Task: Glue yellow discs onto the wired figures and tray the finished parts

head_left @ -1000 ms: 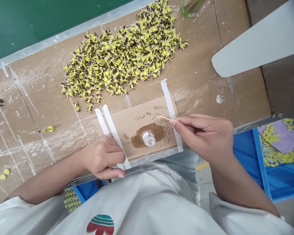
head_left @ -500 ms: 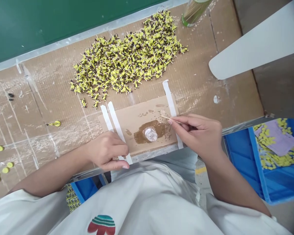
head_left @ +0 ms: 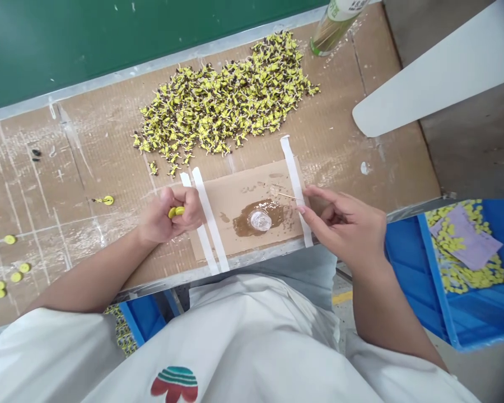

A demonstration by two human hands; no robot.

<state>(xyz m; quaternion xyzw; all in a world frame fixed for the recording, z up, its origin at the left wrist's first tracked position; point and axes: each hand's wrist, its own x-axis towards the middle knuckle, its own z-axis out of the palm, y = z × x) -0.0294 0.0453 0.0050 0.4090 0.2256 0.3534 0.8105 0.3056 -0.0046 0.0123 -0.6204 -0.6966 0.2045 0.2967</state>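
Note:
My left hand [head_left: 172,214] is turned up beside the taped cardboard. Its fingers are curled round small yellow discs [head_left: 176,211], of which part shows between them. My right hand [head_left: 346,224] pinches a toothpick [head_left: 289,195] between thumb and fingertips, and the tip points left over the cardboard sheet [head_left: 252,182]. Below that tip, a clear glossy lump [head_left: 261,220] sits in a wet brown patch [head_left: 244,224] on the sheet. Beyond the sheet lies a heap of small yellow figures [head_left: 227,106] with dark ends.
Loose yellow discs [head_left: 17,276] and a single disc with a dark stem [head_left: 108,200] lie at left. A container of toothpicks [head_left: 334,28] stands at the back. At right are a white blade-like panel [head_left: 420,84] and a blue bin [head_left: 445,302] holding yellow pieces.
My left hand has lifted away from the table edge and turned over, bringing the yellow discs into sight. The right hand still has the toothpick, nearly in place. The view has shifted slightly.

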